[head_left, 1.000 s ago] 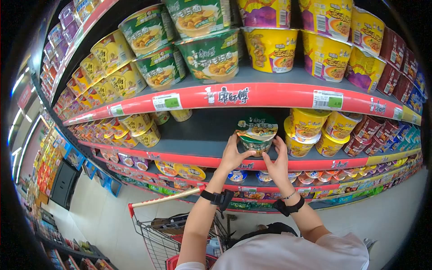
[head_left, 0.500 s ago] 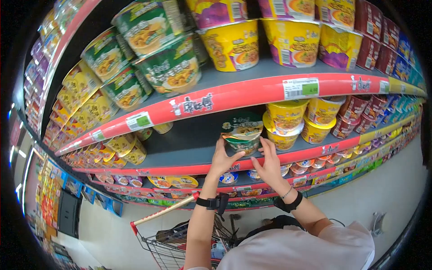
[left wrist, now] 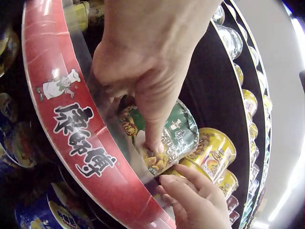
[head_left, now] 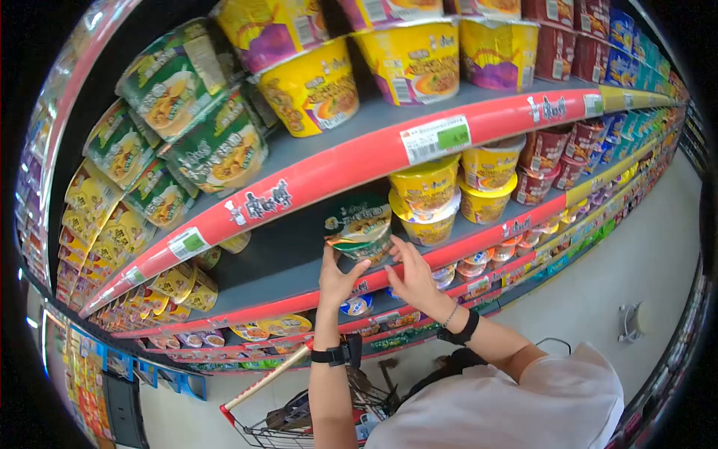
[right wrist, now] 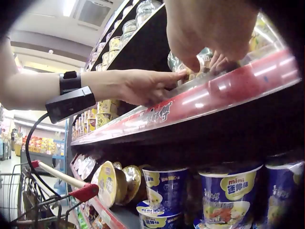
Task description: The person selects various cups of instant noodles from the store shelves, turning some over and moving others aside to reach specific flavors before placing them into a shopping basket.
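A green instant noodle cup [head_left: 363,232] stands near the front edge of the middle shelf [head_left: 288,243], its printed side facing me. My left hand [head_left: 340,280] grips it from the left. In the left wrist view the left thumb lies across the front of the cup [left wrist: 178,136], and the other fingers are mostly hidden behind the hand. On the other side, my right hand [head_left: 415,280] has its fingertips right at the cup's edge, the thumb spread apart from the fingers. Stacked yellow noodle cups [head_left: 426,191] stand just right of the green one.
A red shelf edge [head_left: 314,187] with price labels runs above both hands. More green cups [head_left: 217,150] and yellow cups fill the upper shelf. Blue mini cups [right wrist: 164,191] sit on the shelf below. A shopping cart [right wrist: 62,174] stands on the floor behind the left arm.
The view has turned, so shelves and hands now sit further left and tilted. The left hand keeps hold of the green cup. The right hand's thumb has moved off the cup's front.
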The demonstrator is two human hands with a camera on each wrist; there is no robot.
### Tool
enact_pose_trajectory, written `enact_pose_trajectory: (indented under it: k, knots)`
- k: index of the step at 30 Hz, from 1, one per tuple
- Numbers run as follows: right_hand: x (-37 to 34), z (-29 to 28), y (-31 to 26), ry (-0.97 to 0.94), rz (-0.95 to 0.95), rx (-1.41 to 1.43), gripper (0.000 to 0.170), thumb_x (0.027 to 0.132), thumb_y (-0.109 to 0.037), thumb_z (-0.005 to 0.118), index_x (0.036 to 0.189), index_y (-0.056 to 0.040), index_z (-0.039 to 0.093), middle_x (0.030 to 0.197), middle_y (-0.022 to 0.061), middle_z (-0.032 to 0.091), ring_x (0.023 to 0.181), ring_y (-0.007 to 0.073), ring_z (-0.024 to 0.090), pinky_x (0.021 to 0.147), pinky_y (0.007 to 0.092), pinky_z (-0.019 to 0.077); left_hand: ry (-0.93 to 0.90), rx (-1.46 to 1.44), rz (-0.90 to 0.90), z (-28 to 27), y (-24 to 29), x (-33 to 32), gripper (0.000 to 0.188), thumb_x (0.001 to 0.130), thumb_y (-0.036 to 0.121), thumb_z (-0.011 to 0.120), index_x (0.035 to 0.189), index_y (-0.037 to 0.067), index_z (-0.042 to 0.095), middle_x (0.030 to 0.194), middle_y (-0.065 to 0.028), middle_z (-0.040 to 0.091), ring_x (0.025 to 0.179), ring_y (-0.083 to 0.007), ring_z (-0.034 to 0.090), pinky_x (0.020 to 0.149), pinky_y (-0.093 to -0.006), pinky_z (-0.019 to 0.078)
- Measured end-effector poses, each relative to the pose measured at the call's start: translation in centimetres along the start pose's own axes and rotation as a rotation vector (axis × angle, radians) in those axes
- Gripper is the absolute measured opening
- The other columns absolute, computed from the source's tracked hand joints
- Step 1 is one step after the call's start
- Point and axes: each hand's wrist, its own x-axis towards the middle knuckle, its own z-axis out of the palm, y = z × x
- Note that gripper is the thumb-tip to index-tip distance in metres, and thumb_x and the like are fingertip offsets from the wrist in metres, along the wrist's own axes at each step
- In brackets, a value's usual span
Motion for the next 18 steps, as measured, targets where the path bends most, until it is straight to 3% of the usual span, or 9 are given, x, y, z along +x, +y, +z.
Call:
enact_pose_trajectory:
  k: [5,9,18]
  knots:
    - [0.7,0.2,0.3,0.014,0.016,0.044,0.062,0.081,0.0,0.063,0.136,0.0027,0.036,0.096,0.0174,0.054,0.089,0.0327,0.058,0.078,0.0402,0.0487,0.04,0.054,0.07,0.2,-1.9,0.9,0.084,0.071,0.028,0.083,0.136,-0.002,0.038,0.129,-0.0209,0.052,0.121,-0.0313,0.052,0.101,-0.0385,0.0421]
    - [0.6,0.2,0.4,0.023,-0.044,-0.002,0.059,0.081,0.0,0.062,0.135,0.0031,0.038,0.094,0.0176,0.054,0.089,0.0336,0.057,0.078,0.0398,0.0485,0.058,0.195,0.035,0.0,-0.2,0.4,0.085,0.072,0.035,0.081,0.136,-0.001,0.037,0.129,-0.0208,0.052,0.119,-0.0321,0.053,0.098,-0.0385,0.044]
    - [0.3,0.2,0.7,0.019,-0.079,-0.062,0.059,0.082,-0.001,0.062,0.136,0.0033,0.038,0.094,0.015,0.055,0.086,0.0308,0.057,0.078,0.0394,0.0477,0.035,0.207,0.024,0.1,-0.8,0.4,0.081,0.071,0.035,0.081,0.133,0.001,0.041,0.125,-0.0203,0.054,0.117,-0.0322,0.055,0.096,-0.0392,0.0445]
